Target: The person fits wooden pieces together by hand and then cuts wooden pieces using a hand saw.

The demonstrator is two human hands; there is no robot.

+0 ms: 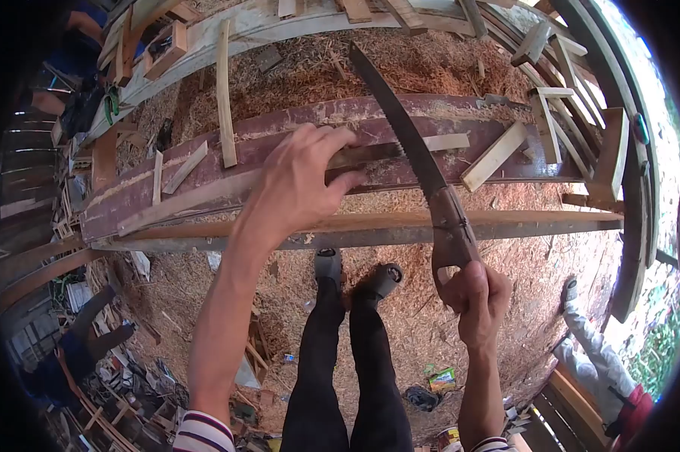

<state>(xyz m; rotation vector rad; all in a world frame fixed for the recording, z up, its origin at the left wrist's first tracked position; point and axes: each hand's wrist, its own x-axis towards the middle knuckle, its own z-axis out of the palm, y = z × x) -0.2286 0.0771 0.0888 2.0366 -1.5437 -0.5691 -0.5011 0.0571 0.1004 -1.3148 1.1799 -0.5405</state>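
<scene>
My right hand [477, 297] is closed around the wooden handle of a hand saw [404, 128]. The saw's long, toothed blade points up and to the left, crossing over a narrow wooden strip [447, 142]. On the strip's left part, my left hand [304, 172] grips with its fingers on the far side and its thumb on the near side. Under the strip lies a worn, reddish-brown plank [257, 147]. Whether the teeth touch the strip cannot be told from here.
Short wood offcuts [494, 156] and a slat [225, 94] lie on the plank. A long beam [370, 224] runs along its near side. Sawdust and shavings [528, 316] cover the floor. One person [80, 343] is at the left, another person's legs [581, 339] at the right.
</scene>
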